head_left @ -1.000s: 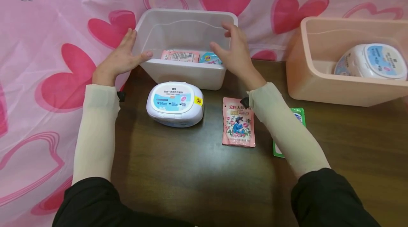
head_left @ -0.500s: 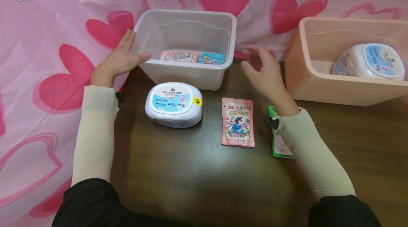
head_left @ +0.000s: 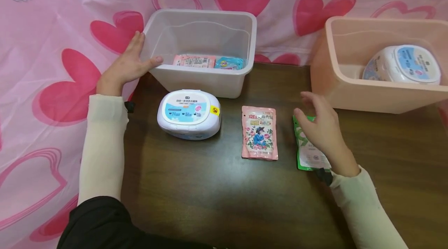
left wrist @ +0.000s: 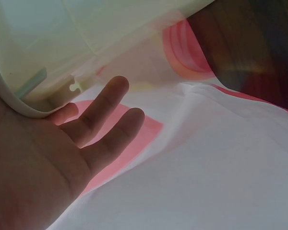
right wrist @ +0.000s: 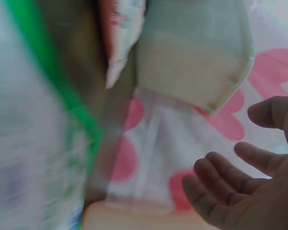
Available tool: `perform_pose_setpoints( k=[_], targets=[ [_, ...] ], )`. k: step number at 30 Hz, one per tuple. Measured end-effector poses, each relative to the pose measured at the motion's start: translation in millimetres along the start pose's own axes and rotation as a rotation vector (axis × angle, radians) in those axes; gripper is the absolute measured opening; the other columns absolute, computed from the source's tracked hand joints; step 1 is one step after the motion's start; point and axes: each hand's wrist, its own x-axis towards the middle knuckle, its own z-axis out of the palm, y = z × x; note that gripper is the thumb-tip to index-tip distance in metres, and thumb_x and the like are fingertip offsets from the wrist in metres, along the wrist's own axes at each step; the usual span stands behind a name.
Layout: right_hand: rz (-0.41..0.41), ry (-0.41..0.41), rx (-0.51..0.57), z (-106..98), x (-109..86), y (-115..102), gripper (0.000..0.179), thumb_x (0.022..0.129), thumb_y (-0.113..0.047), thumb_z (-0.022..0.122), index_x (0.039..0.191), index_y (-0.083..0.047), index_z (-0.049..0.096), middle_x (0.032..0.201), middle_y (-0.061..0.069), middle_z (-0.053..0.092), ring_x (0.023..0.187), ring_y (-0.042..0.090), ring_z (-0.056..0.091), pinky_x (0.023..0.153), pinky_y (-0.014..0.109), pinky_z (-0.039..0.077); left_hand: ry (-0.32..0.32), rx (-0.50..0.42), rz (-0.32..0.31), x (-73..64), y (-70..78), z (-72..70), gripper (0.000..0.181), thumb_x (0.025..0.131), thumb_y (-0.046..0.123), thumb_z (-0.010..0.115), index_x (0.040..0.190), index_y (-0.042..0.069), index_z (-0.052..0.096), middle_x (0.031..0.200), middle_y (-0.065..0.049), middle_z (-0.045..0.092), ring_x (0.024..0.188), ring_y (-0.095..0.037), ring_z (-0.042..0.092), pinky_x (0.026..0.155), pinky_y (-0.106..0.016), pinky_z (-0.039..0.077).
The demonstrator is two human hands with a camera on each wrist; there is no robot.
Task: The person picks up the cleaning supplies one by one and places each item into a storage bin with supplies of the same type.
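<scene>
My left hand (head_left: 124, 64) rests against the left side of a whitish plastic bin (head_left: 199, 82), its thumb over the front rim corner. In the left wrist view the fingers of that left hand (left wrist: 43, 158) extend beside the bin wall. A pink pouch (head_left: 194, 61) and a blue packet (head_left: 228, 63) lie in the bin. My right hand (head_left: 323, 128) hovers, holding nothing, over a green-edged pouch (head_left: 311, 157) that it partly hides. Relaxed, parted fingers show on the right hand (right wrist: 259, 182) in the right wrist view. Left of that pouch lies another pink pouch (head_left: 259, 134).
A white lidded tub (head_left: 189, 115) stands on the dark wooden table (head_left: 217, 190) in front of the whitish bin. At the right is a peach bin (head_left: 378, 95) with a similar tub (head_left: 402, 64) inside. A pink heart-patterned cloth (head_left: 70, 27) hangs behind and at the left.
My right hand has moved away from above the whitish bin, rightward and toward me, to over the green-edged pouch. My left hand has stayed at the bin's left side.
</scene>
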Motion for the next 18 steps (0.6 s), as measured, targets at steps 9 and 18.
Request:
perform_pose_setpoints(
  k=[9, 18],
  targets=[
    [0.200, -0.147, -0.351, 7.9, -58.5, 33.9, 0.078, 0.094, -0.037, 0.071, 0.150, 0.005, 0.036, 0.137, 0.042, 0.037, 0.119, 0.062, 0.037, 0.087, 0.077, 0.036, -0.007, 0.001, 0.014, -0.9, -0.1, -1.0, 0.103, 0.094, 0.063, 0.056, 0.160, 0.027, -0.014, 0.167, 0.006, -0.021, 0.153, -0.028, -0.010, 0.111, -0.073, 0.016],
    [0.385, -0.324, -0.518, 11.7, -93.7, 42.2, 0.126, 0.078, -0.086, 0.056, 0.158, 0.002, 0.013, 0.128, 0.054, 0.023, 0.107, 0.071, 0.034, 0.075, 0.084, 0.032, 0.000, -0.006, 0.026, -0.5, 1.5, -2.0, 0.102, 0.094, 0.062, 0.056, 0.161, 0.026, -0.012, 0.167, 0.005, -0.019, 0.153, -0.028, -0.009, 0.111, -0.073, 0.016]
  ],
)
